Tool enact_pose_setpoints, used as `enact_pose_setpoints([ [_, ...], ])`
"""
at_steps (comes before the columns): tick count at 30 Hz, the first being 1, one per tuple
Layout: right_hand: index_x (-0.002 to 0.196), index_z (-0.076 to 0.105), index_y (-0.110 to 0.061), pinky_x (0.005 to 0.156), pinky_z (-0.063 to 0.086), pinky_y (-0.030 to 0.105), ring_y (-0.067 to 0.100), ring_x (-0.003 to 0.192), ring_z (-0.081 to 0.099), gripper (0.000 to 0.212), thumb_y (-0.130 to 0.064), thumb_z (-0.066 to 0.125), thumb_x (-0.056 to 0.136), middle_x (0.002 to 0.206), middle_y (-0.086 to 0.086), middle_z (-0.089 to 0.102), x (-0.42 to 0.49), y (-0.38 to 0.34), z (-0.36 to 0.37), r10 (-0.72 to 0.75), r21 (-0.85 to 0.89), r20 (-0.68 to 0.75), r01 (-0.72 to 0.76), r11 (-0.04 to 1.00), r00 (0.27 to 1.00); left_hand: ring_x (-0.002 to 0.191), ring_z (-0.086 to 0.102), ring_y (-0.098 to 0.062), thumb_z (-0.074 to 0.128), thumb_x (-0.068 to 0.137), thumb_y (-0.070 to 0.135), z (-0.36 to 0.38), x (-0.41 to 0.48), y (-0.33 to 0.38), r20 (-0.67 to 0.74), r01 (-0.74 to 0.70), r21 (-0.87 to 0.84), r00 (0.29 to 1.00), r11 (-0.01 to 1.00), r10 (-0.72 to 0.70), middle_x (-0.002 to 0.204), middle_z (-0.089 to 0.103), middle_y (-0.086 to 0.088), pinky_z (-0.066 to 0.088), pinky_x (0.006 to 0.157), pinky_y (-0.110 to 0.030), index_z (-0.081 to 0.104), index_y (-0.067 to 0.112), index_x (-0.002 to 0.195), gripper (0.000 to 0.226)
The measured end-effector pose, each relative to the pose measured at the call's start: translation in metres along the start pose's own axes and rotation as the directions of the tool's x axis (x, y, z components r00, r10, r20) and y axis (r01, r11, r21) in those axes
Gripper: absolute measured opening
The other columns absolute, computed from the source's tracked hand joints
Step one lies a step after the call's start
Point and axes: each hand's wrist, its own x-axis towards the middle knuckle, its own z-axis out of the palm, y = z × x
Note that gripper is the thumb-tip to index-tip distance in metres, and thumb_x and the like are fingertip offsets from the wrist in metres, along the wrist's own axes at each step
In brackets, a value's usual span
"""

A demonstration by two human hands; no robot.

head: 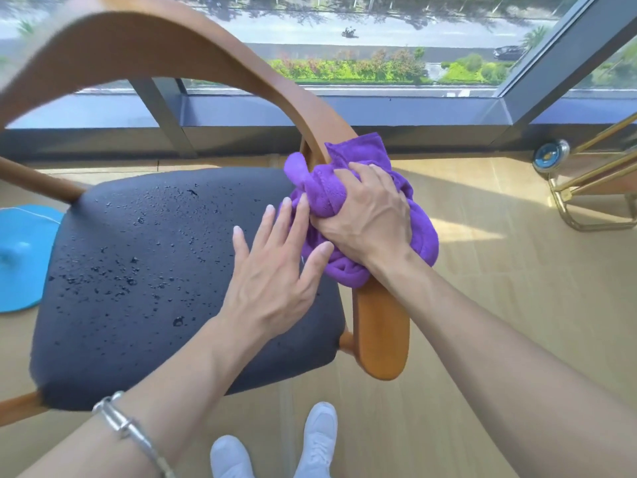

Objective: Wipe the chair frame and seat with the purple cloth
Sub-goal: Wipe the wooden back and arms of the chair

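Observation:
A wooden chair with a curved frame [193, 60] and a dark padded seat [144, 277] stands in front of me. Dark specks and droplets dot the seat. My right hand [368, 215] grips the bunched purple cloth [422, 236] around the right armrest [382, 332], where the back rail comes down. My left hand [275, 267] lies flat over the right side of the seat, fingers straight, its fingertips touching the edge of the cloth. The part of the armrest under the cloth is hidden.
A blue round object [20, 257] lies on the floor to the left. A gold metal frame [593, 188] stands at the right. A window wall [344, 108] runs close behind the chair. My white shoes [275, 446] are below the seat's front edge.

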Motion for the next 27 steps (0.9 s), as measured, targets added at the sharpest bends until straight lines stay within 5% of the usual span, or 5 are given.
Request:
enact_pose_setpoints([
  [15, 0.128, 0.053, -0.027, 0.098, 0.039, 0.048, 0.027, 0.124, 0.042, 0.055, -0.060, 0.053, 0.083, 0.131, 0.002, 0.051, 0.128, -0.027, 0.019, -0.074, -0.055, 0.105, 0.080, 0.995, 0.992, 0.145, 0.004, -0.019, -0.002, 0.077, 0.066, -0.031, 0.118, -0.018, -0.111, 0.103, 0.114, 0.990, 0.988, -0.091, 0.158, 0.011, 0.000, 0.006, 0.111, -0.058, 0.014, 0.017, 0.149, 0.089],
  [20, 0.120, 0.053, -0.026, 0.088, 0.041, 0.044, 0.030, 0.111, 0.049, 0.042, -0.050, 0.052, 0.086, 0.121, 0.004, 0.054, 0.160, -0.040, 0.028, -0.111, -0.108, 0.125, 0.125, 0.986, 0.986, 0.145, 0.004, -0.022, 0.010, 0.086, 0.059, -0.048, 0.143, -0.030, -0.119, 0.122, 0.185, 0.988, 0.975, -0.101, 0.158, 0.011, -0.004, 0.009, 0.110, -0.060, 0.032, 0.013, 0.140, 0.074],
  [27, 0.121, 0.050, -0.025, 0.077, 0.040, 0.041, 0.032, 0.100, 0.053, 0.044, -0.051, 0.053, 0.085, 0.108, 0.007, 0.056, 0.189, -0.059, 0.036, -0.170, -0.129, 0.126, 0.186, 0.974, 0.977, 0.145, 0.005, -0.023, -0.001, 0.081, 0.062, -0.063, 0.170, -0.057, -0.152, 0.076, 0.242, 0.988, 0.967, -0.039, 0.157, 0.014, -0.006, 0.011, 0.108, -0.062, 0.028, 0.013, 0.144, 0.084],
])
